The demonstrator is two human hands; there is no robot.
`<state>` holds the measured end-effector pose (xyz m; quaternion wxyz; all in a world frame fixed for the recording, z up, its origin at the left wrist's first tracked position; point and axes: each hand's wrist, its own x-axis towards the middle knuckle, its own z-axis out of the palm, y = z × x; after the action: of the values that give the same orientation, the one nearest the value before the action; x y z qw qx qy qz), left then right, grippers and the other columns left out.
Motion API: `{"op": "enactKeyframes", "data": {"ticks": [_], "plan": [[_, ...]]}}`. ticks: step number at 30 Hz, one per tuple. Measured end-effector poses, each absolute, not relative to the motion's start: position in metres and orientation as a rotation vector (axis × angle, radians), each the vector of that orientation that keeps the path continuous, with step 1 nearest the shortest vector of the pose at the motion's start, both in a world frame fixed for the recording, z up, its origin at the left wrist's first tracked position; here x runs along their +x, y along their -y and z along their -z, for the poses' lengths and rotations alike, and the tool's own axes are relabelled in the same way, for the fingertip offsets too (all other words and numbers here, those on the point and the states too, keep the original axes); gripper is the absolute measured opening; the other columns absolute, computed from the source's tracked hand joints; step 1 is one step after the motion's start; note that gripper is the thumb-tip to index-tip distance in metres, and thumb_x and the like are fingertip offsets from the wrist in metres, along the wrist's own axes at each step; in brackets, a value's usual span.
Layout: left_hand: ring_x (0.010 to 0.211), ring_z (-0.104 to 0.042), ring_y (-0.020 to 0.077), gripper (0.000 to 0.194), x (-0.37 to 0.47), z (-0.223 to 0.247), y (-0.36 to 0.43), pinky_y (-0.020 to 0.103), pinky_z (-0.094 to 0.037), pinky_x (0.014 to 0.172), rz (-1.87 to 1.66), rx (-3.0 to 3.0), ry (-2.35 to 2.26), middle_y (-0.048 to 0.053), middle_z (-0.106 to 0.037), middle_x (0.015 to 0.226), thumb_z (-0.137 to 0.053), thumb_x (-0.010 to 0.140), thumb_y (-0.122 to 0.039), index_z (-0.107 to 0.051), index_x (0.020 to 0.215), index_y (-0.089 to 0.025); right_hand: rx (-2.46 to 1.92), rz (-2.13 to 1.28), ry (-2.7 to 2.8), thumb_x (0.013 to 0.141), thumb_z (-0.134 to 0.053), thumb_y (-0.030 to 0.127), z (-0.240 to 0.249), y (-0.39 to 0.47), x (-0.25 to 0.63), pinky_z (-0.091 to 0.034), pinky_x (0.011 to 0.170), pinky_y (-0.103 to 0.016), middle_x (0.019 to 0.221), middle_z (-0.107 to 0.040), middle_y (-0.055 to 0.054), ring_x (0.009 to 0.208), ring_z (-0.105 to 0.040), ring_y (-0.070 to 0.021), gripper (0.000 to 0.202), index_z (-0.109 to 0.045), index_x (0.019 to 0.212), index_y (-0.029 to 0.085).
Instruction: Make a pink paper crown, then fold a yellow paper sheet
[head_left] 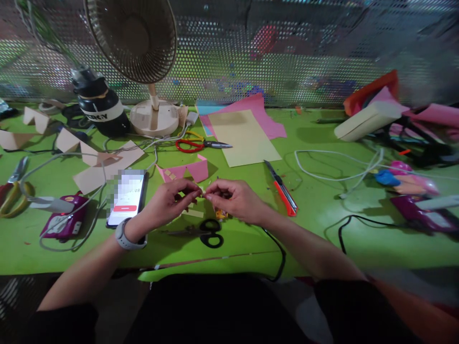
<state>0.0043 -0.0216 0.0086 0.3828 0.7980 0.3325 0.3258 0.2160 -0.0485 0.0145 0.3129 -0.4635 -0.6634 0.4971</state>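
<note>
Holds fingertips of left hand (172, 203) and right hand (234, 198) narrowed, nearly meeting, pinching a tiny pale piece (202, 192) just beyond the black-handled scissors (201, 232). Cannot make out its shape. Note yellow strip (194, 213) close beyond the scissors; notched pink paper (198, 169) farther beyond, tan bits (170, 175) on its face. Log lit phone (128, 198) to left of the scissors, red cutter (283, 195) beyond to right, pale yellow sheet (251, 138) farther out, fan (138, 36) well beyond to left.
</note>
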Motion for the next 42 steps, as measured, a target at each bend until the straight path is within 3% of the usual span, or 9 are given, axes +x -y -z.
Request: {"op": "enactKeyframes", "data": {"ticks": [8,12,16,26,30,34,38,42], "plan": [[0.068,-0.066,0.0124,0.014,0.002,-0.009,0.021,0.021,-0.051,0.059,-0.856,2.034,-0.892,0.004,-0.070,0.081,-0.058,0.094,-0.025,-0.067,0.094,-0.015,-1.339,-1.071,1.854,0.089,-0.060,0.038,-0.015,0.053,0.221,-0.040,0.051,-0.024,0.069,-0.064,-0.001,0.054,-0.050,-0.0104,0.024,-0.068,0.096,0.017],[0.073,-0.070,0.0153,0.021,0.001,-0.010,0.016,0.022,-0.055,0.057,-0.809,1.701,-0.947,0.006,-0.069,0.083,-0.061,0.091,-0.035,-0.065,0.092,-0.014,-1.333,-0.818,2.489,0.090,-0.060,0.028,-0.018,0.075,0.220,-0.046,0.063,-0.029,0.090,-0.071,-0.008,0.069,-0.061,-0.0153,0.020,-0.068,0.101,0.014],[0.074,-0.070,0.0144,0.024,-0.002,-0.009,0.010,0.021,-0.056,0.057,-0.768,1.519,-0.933,0.004,-0.068,0.080,-0.064,0.089,-0.038,-0.064,0.089,-0.014,-1.429,-0.606,2.995,0.087,-0.061,0.027,-0.019,0.094,0.208,-0.046,0.061,-0.033,0.104,-0.068,-0.015,0.081,-0.067,-0.0252,0.026,-0.067,0.105,0.009],[0.079,-0.072,0.0165,0.028,-0.006,-0.020,0.007,0.024,-0.059,0.062,-0.805,1.454,-1.001,0.006,-0.073,0.086,-0.069,0.086,-0.042,-0.066,0.092,-0.015,-1.436,-0.663,3.098,0.085,-0.055,0.019,-0.017,0.087,0.199,-0.047,0.061,-0.033,0.107,-0.067,-0.016,0.081,-0.068,-0.0256,0.031,-0.063,0.113,0.007],[0.083,-0.073,0.0183,0.030,-0.011,-0.025,0.005,0.025,-0.060,0.065,-0.855,1.431,-1.046,0.007,-0.074,0.086,-0.069,0.086,-0.043,-0.067,0.094,-0.014,-1.509,-0.828,2.947,0.083,-0.057,0.018,-0.018,0.085,0.211,-0.047,0.064,-0.033,0.103,-0.069,-0.015,0.081,-0.067,-0.0247,0.026,-0.064,0.106,0.010],[0.086,-0.073,0.0192,0.028,-0.015,-0.028,0.002,0.028,-0.062,0.071,-0.981,1.392,-1.043,0.006,-0.075,0.087,-0.072,0.085,-0.041,-0.067,0.092,-0.014,-1.626,-1.288,2.306,0.083,-0.063,0.029,-0.018,0.076,0.237,-0.043,0.056,-0.028,0.077,-0.067,-0.003,0.062,-0.059,-0.0150,0.022,-0.061,0.101,0.017],[0.093,-0.073,0.0209,0.027,-0.014,-0.027,0.003,0.036,-0.063,0.083,-1.026,1.333,-0.997,0.007,-0.075,0.093,-0.073,0.085,-0.040,-0.067,0.092,-0.014,-1.426,-1.624,1.540,0.070,-0.077,0.041,-0.008,0.066,0.247,-0.049,0.056,-0.026,0.072,-0.062,0.002,0.063,-0.059,-0.0126,0.036,-0.055,0.090,0.020],[0.099,-0.073,0.0233,0.030,-0.007,-0.021,0.010,0.039,-0.063,0.086,-0.907,1.297,-0.931,0.008,-0.075,0.100,-0.073,0.084,-0.043,-0.066,0.091,-0.014,-1.297,-1.806,1.263,0.062,-0.086,0.045,0.001,0.064,0.237,-0.053,0.058,-0.026,0.073,-0.063,0.002,0.066,-0.061,-0.0124,0.048,-0.051,0.084,0.020]]}}
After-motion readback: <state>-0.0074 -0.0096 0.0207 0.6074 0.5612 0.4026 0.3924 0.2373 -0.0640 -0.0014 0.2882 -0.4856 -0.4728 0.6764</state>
